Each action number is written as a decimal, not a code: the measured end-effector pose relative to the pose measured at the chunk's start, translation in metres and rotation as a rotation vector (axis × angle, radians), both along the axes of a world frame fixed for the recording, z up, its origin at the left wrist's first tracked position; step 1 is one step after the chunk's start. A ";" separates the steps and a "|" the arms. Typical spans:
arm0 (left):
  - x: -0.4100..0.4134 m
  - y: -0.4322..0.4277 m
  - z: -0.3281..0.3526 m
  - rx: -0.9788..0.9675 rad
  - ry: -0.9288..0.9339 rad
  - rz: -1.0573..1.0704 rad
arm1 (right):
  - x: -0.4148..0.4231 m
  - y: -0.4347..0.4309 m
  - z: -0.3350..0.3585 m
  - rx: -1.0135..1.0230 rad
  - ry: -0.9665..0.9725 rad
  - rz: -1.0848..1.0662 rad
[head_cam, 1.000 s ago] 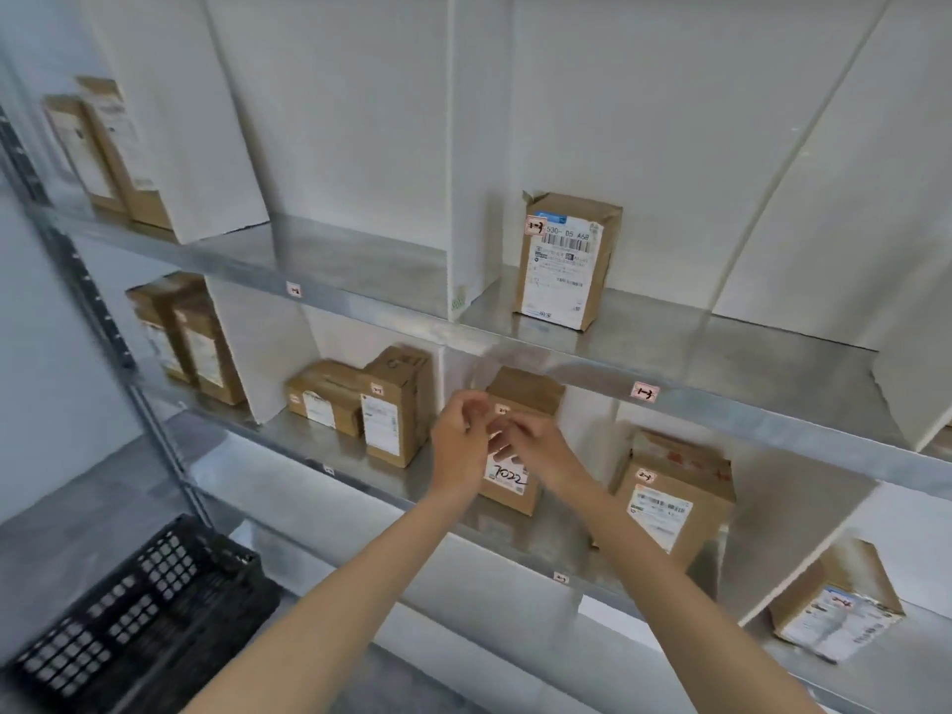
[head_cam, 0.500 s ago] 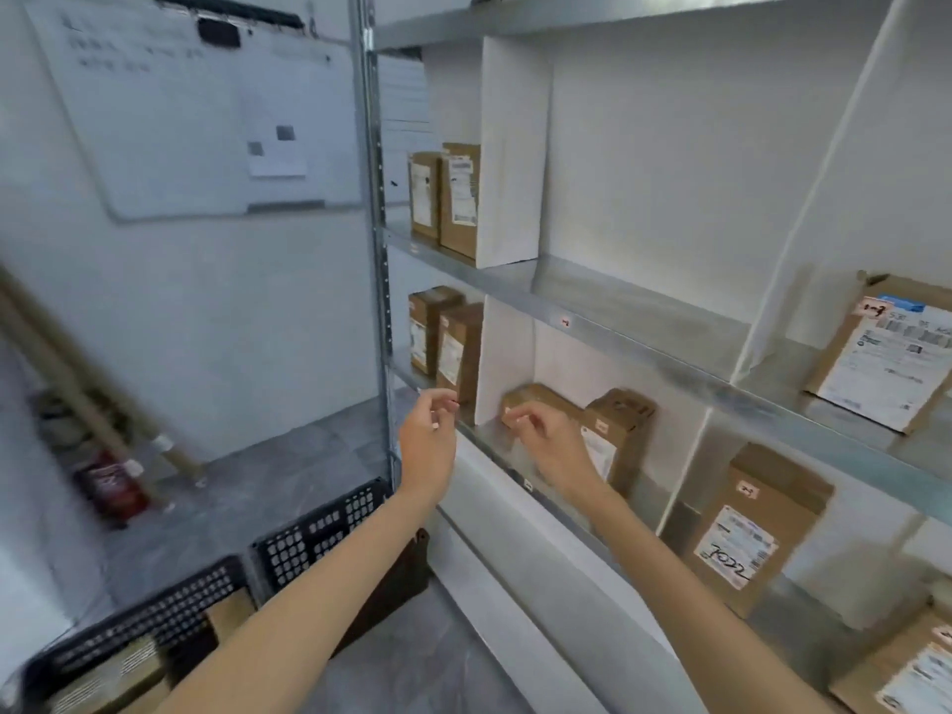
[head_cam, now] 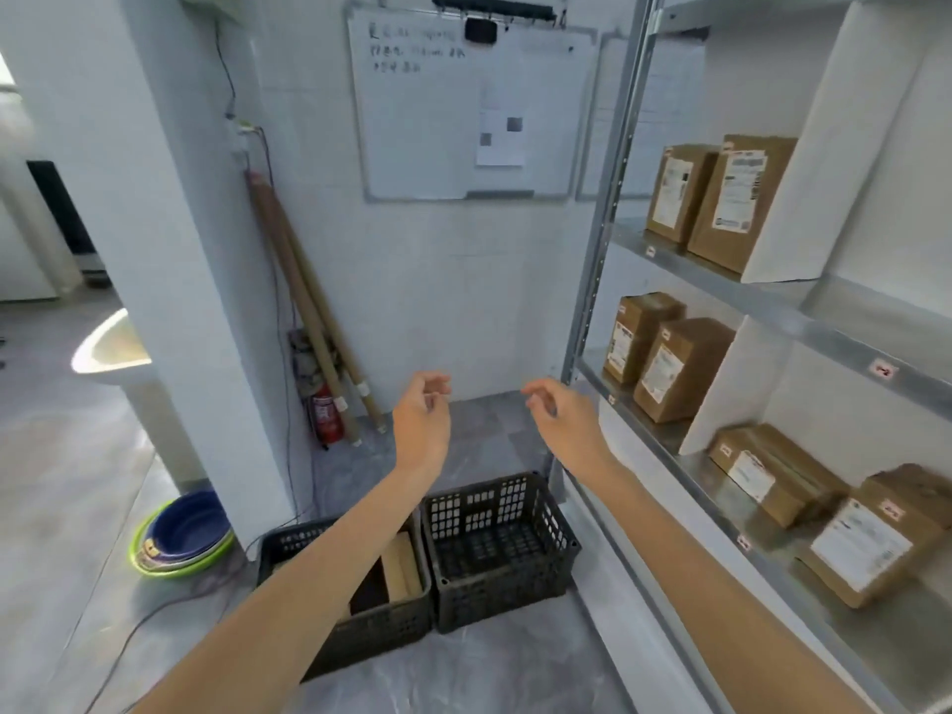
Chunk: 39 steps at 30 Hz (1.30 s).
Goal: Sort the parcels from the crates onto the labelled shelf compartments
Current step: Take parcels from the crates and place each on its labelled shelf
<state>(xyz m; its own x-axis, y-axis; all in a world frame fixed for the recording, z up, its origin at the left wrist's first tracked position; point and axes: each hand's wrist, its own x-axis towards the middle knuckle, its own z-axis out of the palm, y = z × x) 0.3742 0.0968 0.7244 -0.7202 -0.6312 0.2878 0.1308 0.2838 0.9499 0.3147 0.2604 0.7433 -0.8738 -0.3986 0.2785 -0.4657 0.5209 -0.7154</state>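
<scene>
Two black plastic crates stand on the floor below my arms. The left crate (head_cam: 371, 626) holds brown parcels (head_cam: 401, 566), partly hidden by my left forearm; the right crate (head_cam: 499, 548) looks empty. My left hand (head_cam: 422, 420) and my right hand (head_cam: 564, 420) hang in the air above the crates, fingers loosely curled, holding nothing. The metal shelf (head_cam: 772, 301) on the right carries brown cardboard parcels with white labels in several compartments, among them a pair on the upper level (head_cam: 721, 198) and a pair on the level below (head_cam: 664, 358).
A whiteboard (head_cam: 463, 110) hangs on the tiled wall ahead. Cardboard tubes (head_cam: 309, 311) and a red extinguisher (head_cam: 327, 417) stand in the corner. Stacked basins (head_cam: 183, 535) and a cable lie on the floor at left beside a white pillar (head_cam: 170, 249).
My hands let go of the parcel on the middle shelf and drew back. The view swung left from the shelf to the wall and the crates on the floor.
</scene>
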 end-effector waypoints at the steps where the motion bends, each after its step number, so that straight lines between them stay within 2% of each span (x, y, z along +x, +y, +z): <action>1: 0.002 -0.012 -0.002 -0.001 -0.006 0.015 | -0.002 -0.013 -0.002 -0.009 -0.005 0.018; 13: -0.001 -0.091 -0.033 0.040 -0.093 0.143 | -0.034 -0.089 -0.024 0.019 -0.091 0.156; 23: -0.022 -0.143 -0.063 0.076 -0.202 0.326 | -0.083 -0.153 -0.058 0.077 -0.230 0.360; 34: -0.006 -0.230 -0.109 0.229 -0.268 0.528 | -0.100 -0.240 -0.102 0.188 -0.335 0.500; 39: 0.009 -0.280 -0.131 0.289 -0.339 0.511 | -0.092 -0.300 -0.127 0.235 -0.397 0.523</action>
